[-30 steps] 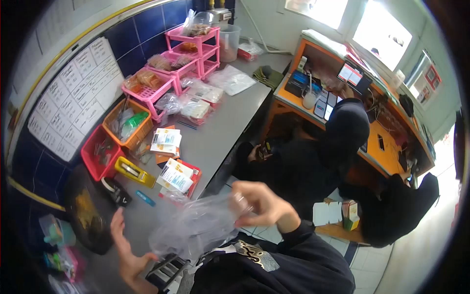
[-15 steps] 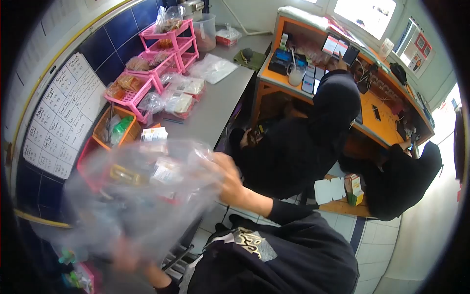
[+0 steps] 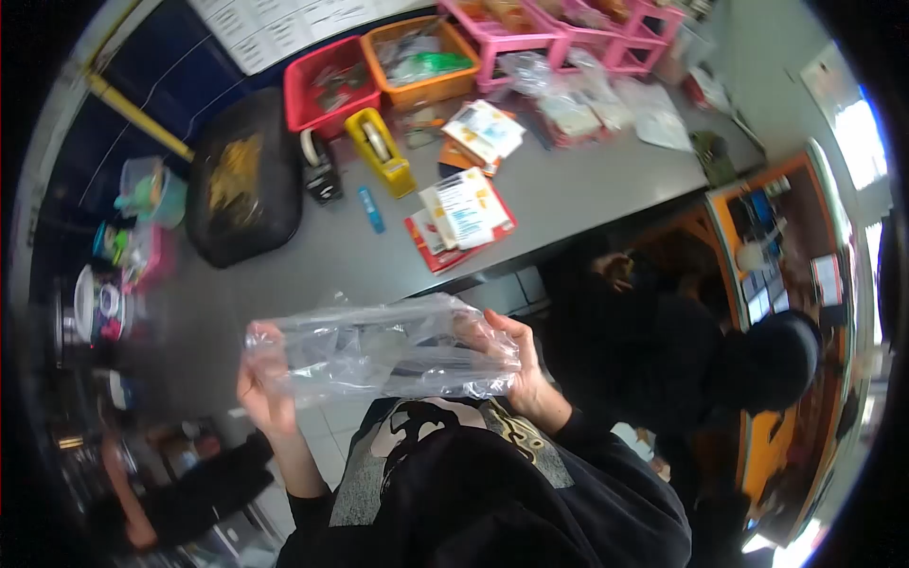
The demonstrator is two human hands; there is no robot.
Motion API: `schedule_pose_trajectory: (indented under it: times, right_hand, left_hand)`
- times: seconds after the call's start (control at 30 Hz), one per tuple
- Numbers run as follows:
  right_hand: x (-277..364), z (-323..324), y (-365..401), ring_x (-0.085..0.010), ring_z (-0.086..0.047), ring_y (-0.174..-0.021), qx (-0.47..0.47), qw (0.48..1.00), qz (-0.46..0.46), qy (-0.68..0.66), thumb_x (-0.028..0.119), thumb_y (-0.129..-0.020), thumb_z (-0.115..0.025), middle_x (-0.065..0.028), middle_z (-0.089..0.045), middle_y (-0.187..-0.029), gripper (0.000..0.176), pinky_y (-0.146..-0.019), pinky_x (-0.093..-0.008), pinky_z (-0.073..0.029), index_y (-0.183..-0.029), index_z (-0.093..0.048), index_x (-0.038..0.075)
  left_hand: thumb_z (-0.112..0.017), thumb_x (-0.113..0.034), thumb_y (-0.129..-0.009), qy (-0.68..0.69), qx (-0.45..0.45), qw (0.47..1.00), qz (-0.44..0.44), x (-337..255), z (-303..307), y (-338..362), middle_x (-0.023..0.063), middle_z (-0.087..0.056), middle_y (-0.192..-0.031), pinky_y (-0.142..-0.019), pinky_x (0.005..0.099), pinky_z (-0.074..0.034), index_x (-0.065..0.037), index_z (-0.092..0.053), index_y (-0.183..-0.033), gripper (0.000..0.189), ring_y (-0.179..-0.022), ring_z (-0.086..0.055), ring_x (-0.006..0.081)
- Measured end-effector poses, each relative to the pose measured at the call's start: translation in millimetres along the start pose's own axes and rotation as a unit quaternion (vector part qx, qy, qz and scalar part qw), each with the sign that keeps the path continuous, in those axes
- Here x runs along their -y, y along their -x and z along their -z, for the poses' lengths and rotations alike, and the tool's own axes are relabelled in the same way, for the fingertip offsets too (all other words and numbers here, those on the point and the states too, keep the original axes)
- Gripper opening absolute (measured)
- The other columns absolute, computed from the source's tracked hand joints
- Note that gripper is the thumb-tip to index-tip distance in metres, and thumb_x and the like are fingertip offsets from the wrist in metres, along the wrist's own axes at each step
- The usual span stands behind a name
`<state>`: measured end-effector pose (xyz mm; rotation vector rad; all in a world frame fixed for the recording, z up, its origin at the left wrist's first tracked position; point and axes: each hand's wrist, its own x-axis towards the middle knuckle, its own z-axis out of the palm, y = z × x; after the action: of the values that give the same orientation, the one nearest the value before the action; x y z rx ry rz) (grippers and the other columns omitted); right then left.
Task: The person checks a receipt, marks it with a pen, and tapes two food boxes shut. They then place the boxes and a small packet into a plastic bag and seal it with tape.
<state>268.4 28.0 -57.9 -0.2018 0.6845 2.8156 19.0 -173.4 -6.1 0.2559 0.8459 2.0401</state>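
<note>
Clear bag [image 3: 379, 350] held stretched just off counter [image 3: 312, 256] near edge, above lap. Left hand [image 3: 268, 393] pinches one end, fingers curled. Right hand [image 3: 516, 364] grips other end, fingers closed on plastic. Judging: bag straightened, looks empty, mouth not yet opened. Leaflets [image 3: 466, 208] on counter, untouched.

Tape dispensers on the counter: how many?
2. A yellow tape dispenser below the orange basket; a black tape dispenser left of it, below the red basket. Others may be hidden in clutter.
</note>
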Motion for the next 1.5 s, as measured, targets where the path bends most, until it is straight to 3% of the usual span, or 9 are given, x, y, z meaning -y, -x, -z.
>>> schedule_pose_trajectory:
  times: [0.1,0.23,0.43,0.63,0.7,0.8,0.93,1.07,1.5]
  right_hand:
    - [28,-17,-13,-0.0125,-0.058,-0.062,-0.063,0.931,0.048,0.355,0.021,-0.091,-0.054,-0.0070,-0.058,-0.095,0.031,-0.055,-0.0259,-0.051,-0.114,-0.047,0.000]
    - [114,-62,-38,-0.0370,-0.042,-0.123,-0.003,0.142,0.283,0.949,0.023,-0.068,-0.078,-0.0184,-0.040,-0.135,0.080,-0.097,-0.0465,-0.038,-0.135,-0.037,0.007]
    - [138,-93,-118,-0.0431,-0.015,-0.138,-0.021,-0.230,-0.041,0.972,0.026,-0.051,-0.086,-0.0199,-0.012,-0.151,0.114,-0.106,-0.0594,-0.022,-0.145,-0.020,0.020]
    - [155,-95,-111,-0.0420,-0.020,-0.137,0.078,-0.125,0.055,0.988,0.034,-0.047,-0.088,-0.0251,-0.016,-0.148,0.119,-0.110,-0.0512,-0.023,-0.145,-0.023,0.016]
    - [175,-94,-95,-0.0433,-0.020,-0.136,0.077,0.046,0.129,0.988,0.042,-0.044,-0.088,-0.0264,-0.015,-0.148,0.125,-0.110,-0.0507,-0.023,-0.145,-0.020,0.014]
    - [213,-85,-91,-0.0446,-0.022,-0.135,0.121,0.023,0.102,0.987,0.047,-0.042,-0.087,-0.0291,-0.015,-0.147,0.132,-0.108,-0.0518,-0.024,-0.145,-0.013,0.012]
    - [241,-69,-112,-0.0433,-0.029,-0.130,0.131,-0.087,0.008,0.988,0.048,-0.043,-0.088,-0.0310,-0.026,-0.139,0.129,-0.104,-0.0534,-0.025,-0.143,-0.015,0.012]
    - [237,-62,-123,-0.0428,-0.034,-0.123,0.175,-0.059,0.019,0.983,0.043,-0.047,-0.088,-0.0287,-0.037,-0.127,0.122,-0.100,-0.0516,-0.026,-0.142,-0.017,0.013]
    - [170,-31,-65,-0.0245,-0.031,-0.136,0.065,0.236,0.191,0.950,0.027,-0.070,-0.061,-0.0106,-0.043,-0.142,0.084,-0.112,-0.0441,-0.002,-0.144,-0.025,0.013]
  left_hand:
    - [-0.048,0.003,-0.088,-0.052,0.015,0.998,-0.012,-12,34,18,0.0069,-0.054,-0.101,-0.068,0.0249,-0.049,-0.010,-0.049,-0.120,0.035,-0.083,-0.056,0.0154]
    - [-0.039,0.008,-0.082,-0.745,-0.022,0.667,0.022,-7,47,22,0.0159,-0.054,-0.105,-0.071,0.0278,-0.047,-0.004,-0.058,-0.111,0.037,-0.081,-0.056,0.0218]
    - [-0.042,0.006,-0.081,-0.738,-0.069,0.672,-0.013,-24,65,-15,0.0219,-0.050,-0.125,-0.087,0.0305,-0.044,-0.003,-0.044,-0.134,0.054,-0.108,-0.055,0.0290]
    - [-0.057,-0.005,-0.084,-0.559,-0.018,0.827,-0.059,-70,65,-55,0.0168,-0.044,-0.137,-0.098,0.0298,-0.040,-0.002,-0.035,-0.141,0.062,-0.133,-0.034,0.0238]
    - [-0.058,-0.007,-0.084,-0.551,-0.036,0.827,-0.107,-75,90,-58,0.0152,-0.049,-0.131,-0.089,0.0259,-0.046,-0.005,-0.042,-0.137,0.056,-0.123,-0.047,0.0210]
    - [-0.056,-0.006,-0.085,-0.302,-0.146,0.942,0.008,-90,118,-66,0.0075,-0.061,-0.113,-0.054,0.0210,-0.044,-0.007,-0.061,-0.110,0.026,-0.063,-0.054,0.0063]
    - [-0.045,0.005,-0.085,-0.800,-0.023,0.597,-0.049,-72,97,-98,0.0186,-0.061,-0.105,-0.056,0.0308,-0.042,-0.003,-0.064,-0.103,0.028,-0.057,-0.052,0.0172]
    - [-0.048,0.004,-0.083,-0.861,-0.028,0.507,-0.020,-58,106,-101,0.0232,-0.055,-0.118,-0.073,0.0315,-0.049,-0.004,-0.059,-0.115,0.035,-0.097,-0.059,0.0285]
    - [-0.065,0.002,-0.071,-0.652,0.069,0.754,-0.045,-39,21,-117,0.0165,-0.033,-0.147,-0.107,0.0316,-0.030,-0.003,-0.030,-0.144,0.081,-0.135,-0.032,0.0269]
